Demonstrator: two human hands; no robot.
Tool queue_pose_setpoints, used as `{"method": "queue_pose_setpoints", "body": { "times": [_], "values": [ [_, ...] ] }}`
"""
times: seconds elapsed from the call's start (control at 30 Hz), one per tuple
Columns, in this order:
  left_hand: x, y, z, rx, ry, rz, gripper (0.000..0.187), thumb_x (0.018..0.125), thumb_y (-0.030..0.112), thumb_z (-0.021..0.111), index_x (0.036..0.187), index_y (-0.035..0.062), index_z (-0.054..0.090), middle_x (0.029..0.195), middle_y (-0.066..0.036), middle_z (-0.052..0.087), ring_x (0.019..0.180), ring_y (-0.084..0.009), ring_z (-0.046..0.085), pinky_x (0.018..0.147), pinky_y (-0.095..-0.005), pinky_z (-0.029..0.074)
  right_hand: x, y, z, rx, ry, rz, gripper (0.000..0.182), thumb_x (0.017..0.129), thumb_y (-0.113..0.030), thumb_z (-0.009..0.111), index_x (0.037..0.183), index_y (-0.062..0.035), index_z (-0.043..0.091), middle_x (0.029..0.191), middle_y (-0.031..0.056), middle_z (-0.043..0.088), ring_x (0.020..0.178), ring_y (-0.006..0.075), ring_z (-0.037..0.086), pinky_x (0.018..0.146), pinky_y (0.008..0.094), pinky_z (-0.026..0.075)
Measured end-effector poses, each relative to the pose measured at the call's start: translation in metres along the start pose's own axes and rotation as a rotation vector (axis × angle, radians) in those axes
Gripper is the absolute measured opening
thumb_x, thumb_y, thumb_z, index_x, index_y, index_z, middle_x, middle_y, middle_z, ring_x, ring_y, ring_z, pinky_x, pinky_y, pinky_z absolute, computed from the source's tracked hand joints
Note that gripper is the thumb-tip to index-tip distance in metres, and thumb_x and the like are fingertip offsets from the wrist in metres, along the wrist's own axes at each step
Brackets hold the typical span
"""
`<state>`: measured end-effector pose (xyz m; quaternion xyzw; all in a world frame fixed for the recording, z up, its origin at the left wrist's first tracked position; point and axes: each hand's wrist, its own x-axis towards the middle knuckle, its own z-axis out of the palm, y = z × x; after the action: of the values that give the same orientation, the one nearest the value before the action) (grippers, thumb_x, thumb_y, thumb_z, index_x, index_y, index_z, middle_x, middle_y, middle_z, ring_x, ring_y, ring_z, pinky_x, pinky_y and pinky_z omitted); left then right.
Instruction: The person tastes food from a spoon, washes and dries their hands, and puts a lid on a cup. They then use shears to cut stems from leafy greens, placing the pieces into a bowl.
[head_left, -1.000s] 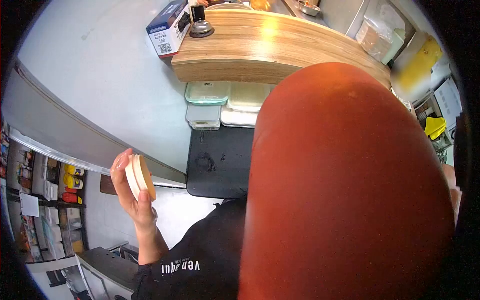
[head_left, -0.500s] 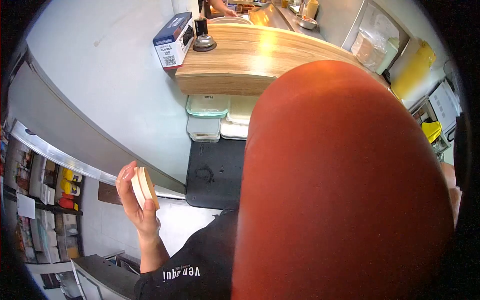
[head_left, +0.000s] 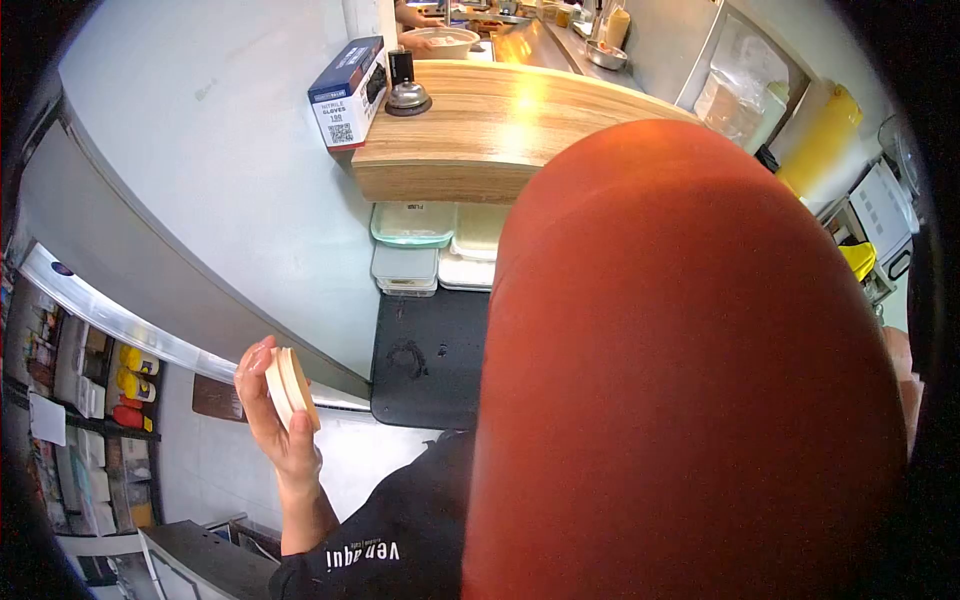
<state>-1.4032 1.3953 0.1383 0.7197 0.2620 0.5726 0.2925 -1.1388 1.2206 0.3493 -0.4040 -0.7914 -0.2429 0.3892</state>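
Observation:
My left hand (head_left: 278, 415) is raised at the lower left, its fingers and thumb closed around a pale, round, flat object (head_left: 291, 388) that looks like two stacked layers. The object stands tilted on its edge in the hand. A large smooth red-brown shape (head_left: 690, 370), very close to the camera, hides most of the centre and right. At its right edge shows a patch of skin (head_left: 903, 375), perhaps part of my right hand; no fingers can be made out.
A wooden counter (head_left: 450, 125) carries a bell (head_left: 408, 98) and a glove box (head_left: 348, 95). Lidded containers (head_left: 405, 265) sit under it above a black surface (head_left: 425, 350). Another person's hand (head_left: 415, 42) is near a bowl (head_left: 440, 42) at the back. Stocked shelves (head_left: 100, 400) stand left.
The view has shifted slightly, so the counter sits lower and the bowl behind it shows more. My left hand still holds the round object, slightly lower in view.

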Motion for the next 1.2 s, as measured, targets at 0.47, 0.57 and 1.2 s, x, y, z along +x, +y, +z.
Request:
{"method": "queue_pose_setpoints", "body": {
  "times": [0.47,0.57,1.2],
  "values": [
    [0.0,-0.009,-0.01,0.072,0.005,0.041,0.066,0.086,0.053,0.053,0.127,0.0028,0.044,0.126,-0.02,0.044,0.12,-0.029,0.041,0.096,-0.0405,0.036,0.021,0.016,0.053,-0.017,0.08,-0.049,0.023,0.058,-0.014,0.07,0.067,-0.0066,0.05,0.059,0.0074,0.056,0.04,0.016,0.045,0.037,0.0265,0.031],
    [0.0,-0.012,-0.012,0.069,0.001,0.039,0.067,0.086,0.053,0.053,0.127,0.0022,0.043,0.127,-0.02,0.044,0.121,-0.0297,0.04,0.098,-0.0421,0.034,0.025,0.017,0.058,-0.023,0.086,-0.05,0.024,0.059,-0.014,0.071,0.067,-0.0068,0.05,0.059,0.0072,0.056,0.04,0.0159,0.046,0.037,0.0264,0.031],
    [0.02,0.021,0.004,-0.135,-0.067,0.339,0.084,0.076,0.059,0.064,0.139,0.0133,0.033,0.128,-0.022,0.039,0.115,-0.0335,0.045,0.088,-0.0405,0.046,0.018,0.004,0.047,-0.053,0.074,-0.005,0.026,0.065,-0.013,0.075,0.068,-0.0082,0.05,0.057,0.0057,0.056,0.04,0.0151,0.048,0.037,0.0264,0.032]
  ]
}}
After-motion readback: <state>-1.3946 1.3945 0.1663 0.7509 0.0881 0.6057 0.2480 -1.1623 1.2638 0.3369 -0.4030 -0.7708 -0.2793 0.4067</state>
